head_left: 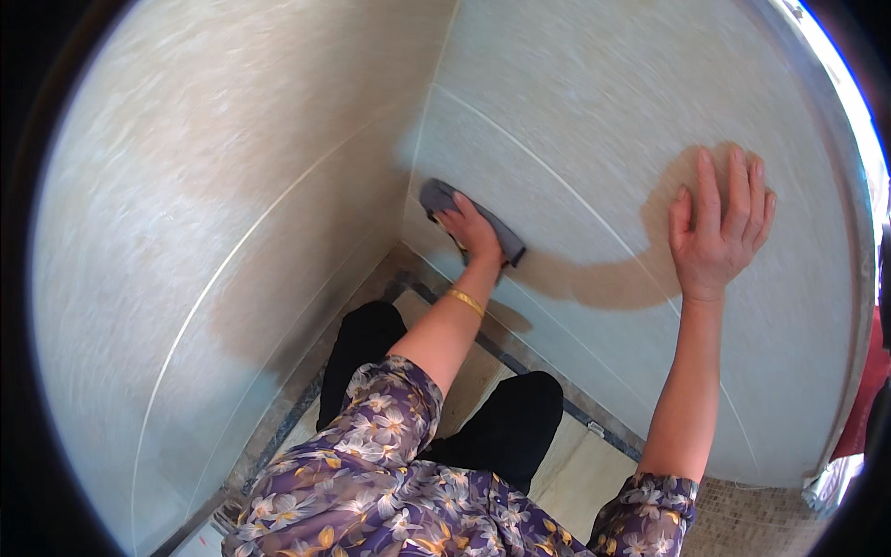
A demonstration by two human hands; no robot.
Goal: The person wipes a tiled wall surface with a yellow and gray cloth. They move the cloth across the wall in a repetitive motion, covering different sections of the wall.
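Observation:
My left hand [475, 234], with a gold bracelet at the wrist, presses a dark grey cloth [509, 243] against the right-hand tiled wall [594, 111], close to the corner. The cloth is folded into a long pad and sticks out past the fingers on both sides. Part of it lies hidden under the palm. Farther right and toward the wall's outer edge, my right hand [719, 232] rests against the same wall with its fingers stretched out and holds nothing.
A second tiled wall [213, 139] meets this one at the corner. Dark border strips [520, 367] run along the pale floor [566, 464] below. My bent knees [510, 422] are close to both walls. Small mosaic tiles [752, 515] and a red thing [868, 390] show at the right.

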